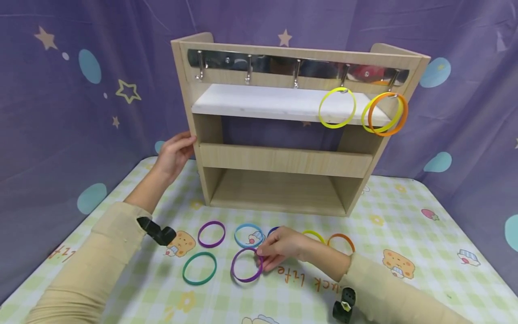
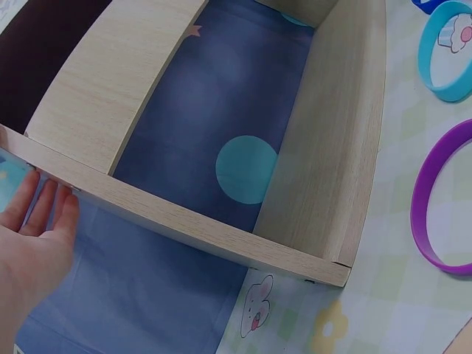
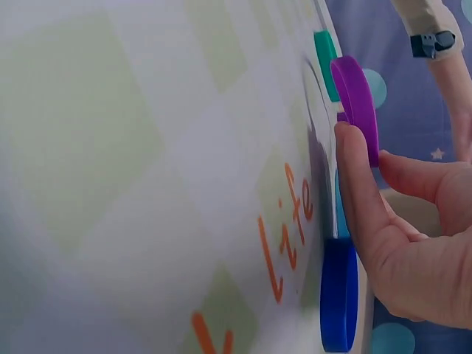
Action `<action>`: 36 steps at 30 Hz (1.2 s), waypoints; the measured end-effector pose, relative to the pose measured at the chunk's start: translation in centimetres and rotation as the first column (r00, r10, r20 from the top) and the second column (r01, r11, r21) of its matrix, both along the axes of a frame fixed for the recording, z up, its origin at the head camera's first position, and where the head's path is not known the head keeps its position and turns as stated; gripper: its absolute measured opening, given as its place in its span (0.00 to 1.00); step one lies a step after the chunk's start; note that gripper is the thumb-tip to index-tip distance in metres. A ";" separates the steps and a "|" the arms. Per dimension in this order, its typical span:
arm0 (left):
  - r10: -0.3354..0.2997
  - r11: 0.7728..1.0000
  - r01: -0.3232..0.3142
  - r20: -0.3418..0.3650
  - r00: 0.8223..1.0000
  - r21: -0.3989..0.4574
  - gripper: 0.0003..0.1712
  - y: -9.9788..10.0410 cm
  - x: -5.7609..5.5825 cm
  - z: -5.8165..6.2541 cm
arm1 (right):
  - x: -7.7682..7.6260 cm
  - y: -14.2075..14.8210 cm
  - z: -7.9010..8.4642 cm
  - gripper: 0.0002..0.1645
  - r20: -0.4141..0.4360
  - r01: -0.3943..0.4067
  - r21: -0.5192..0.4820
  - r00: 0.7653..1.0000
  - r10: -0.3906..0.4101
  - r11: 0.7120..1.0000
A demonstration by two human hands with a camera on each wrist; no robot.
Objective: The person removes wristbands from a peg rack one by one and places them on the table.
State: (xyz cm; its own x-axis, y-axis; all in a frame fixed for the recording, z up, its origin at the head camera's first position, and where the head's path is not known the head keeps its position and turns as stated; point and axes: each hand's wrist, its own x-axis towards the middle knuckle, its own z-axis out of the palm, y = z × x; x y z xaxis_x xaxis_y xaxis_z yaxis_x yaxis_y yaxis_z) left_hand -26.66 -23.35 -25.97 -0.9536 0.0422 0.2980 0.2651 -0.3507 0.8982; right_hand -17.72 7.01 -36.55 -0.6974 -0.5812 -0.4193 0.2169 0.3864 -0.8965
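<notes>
My right hand [image 1: 283, 247] pinches a purple ring [image 3: 365, 103] between thumb and fingers; in the right wrist view it is tilted up off the tablecloth. My left hand [image 1: 174, 155] touches the left side of a wooden shelf unit [image 1: 283, 159], its fingers nearly straight against the side panel in the left wrist view. Around the right hand lie a light-blue ring [image 1: 236, 239], a dark-blue ring [image 3: 339, 295], a green ring [image 1: 184, 271] and a second purple ring [image 1: 199, 236]. A yellow ring [image 1: 315, 233] and an orange ring [image 1: 349, 240] are partly hidden behind the right forearm.
A metal strip [image 1: 275, 64] with several hooks runs across the shelf's top front. One yellow ring [image 1: 337, 126] hangs from a hook; another yellow and an orange ring [image 1: 404, 114] share the rightmost hook. A patterned cloth [image 1: 404, 225] covers the table, with a purple curtain [image 1: 101, 135] behind.
</notes>
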 end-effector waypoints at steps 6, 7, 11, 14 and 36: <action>0.005 1.000 -0.005 -0.003 1.000 -0.019 0.15 0.0 0.0 0.0 | 0.4 -0.7 -0.2 0.11 -0.012 -0.002 0.001 1.000 0.002 1.000; 0.003 1.000 -0.004 -0.004 1.000 -0.022 0.15 0.0 0.1 0.0 | 0.4 -0.7 -0.1 0.11 -0.021 -0.003 0.006 1.000 0.003 1.000; 0.004 1.000 -0.004 -0.003 1.000 -0.014 0.15 0.1 0.0 0.1 | 0.5 -0.7 0.5 0.10 -0.081 -0.014 0.037 0.997 0.017 0.999; -0.001 1.000 0.001 -0.001 1.000 -0.002 0.14 0.1 0.0 0.1 | 0.3 -0.2 1.2 0.11 -0.120 -0.023 0.055 0.992 0.029 0.998; 0.001 1.000 -0.001 0.012 1.000 0.011 0.13 0.1 0.1 0.1 | -3.1 7.8 6.4 0.25 -0.260 0.018 0.041 0.966 -0.007 0.999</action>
